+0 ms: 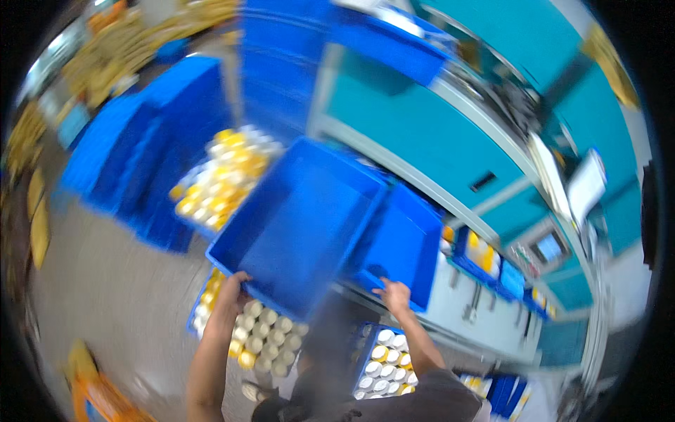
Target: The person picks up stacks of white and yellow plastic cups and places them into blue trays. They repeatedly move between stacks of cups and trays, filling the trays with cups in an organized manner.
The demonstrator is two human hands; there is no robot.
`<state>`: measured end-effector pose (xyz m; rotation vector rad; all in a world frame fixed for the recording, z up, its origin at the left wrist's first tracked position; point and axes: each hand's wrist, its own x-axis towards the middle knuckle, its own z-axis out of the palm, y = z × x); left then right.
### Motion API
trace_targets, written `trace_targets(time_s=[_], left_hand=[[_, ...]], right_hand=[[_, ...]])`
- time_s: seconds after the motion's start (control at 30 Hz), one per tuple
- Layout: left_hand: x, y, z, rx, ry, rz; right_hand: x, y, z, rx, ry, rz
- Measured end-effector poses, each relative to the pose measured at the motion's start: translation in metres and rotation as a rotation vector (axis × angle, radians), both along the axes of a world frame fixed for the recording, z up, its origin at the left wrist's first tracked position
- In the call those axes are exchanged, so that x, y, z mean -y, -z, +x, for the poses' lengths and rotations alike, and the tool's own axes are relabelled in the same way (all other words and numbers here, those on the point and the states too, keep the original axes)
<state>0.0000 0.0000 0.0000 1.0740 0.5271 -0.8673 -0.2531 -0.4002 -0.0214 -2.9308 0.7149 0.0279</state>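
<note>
My left hand (230, 288) grips the near left rim of a large empty blue crate (295, 218), which is held tilted above the floor. My right hand (394, 292) is closed on the near rim of a second empty blue crate (404, 243). That crate sits just right of the first and partly under it, against the ledge of a teal machine (436, 133). The whole picture is blurred by motion.
On the floor below my arms stand blue crates of yellow and white round-topped containers (264, 334) (385, 360). Another filled crate (221, 176) lies farther off. Stacks of blue crates (133, 155) rise at the left. A small screen (548, 246) is on the machine; an orange object (95, 394) is at lower left.
</note>
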Motion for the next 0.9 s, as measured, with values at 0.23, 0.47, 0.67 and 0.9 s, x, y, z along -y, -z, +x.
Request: trace_targets(time_s=[0.23, 0.47, 0.67, 0.9], left_hand=[[-0.348, -0.060, -0.256, 0.011, -0.419, 0.196], [-0.526, -0.022, -0.562, -0.289, -1.249, 0.386], [-0.610, -0.036, -0.778, -0.282, -2.012, 0.228], [-0.733, -0.060, -0.930, 0.095, -2.556, 0.130]], right_hand=[[-0.239, -0.114, -0.054, 0.144, -0.111, -0.093], [-0.488, -0.168, -0.072, 0.289, -0.616, 0.109], [-0.715, -0.210, -0.077, 0.177, -0.869, 0.906], [-1.001, -0.219, -0.196, -0.176, -1.372, 1.025]])
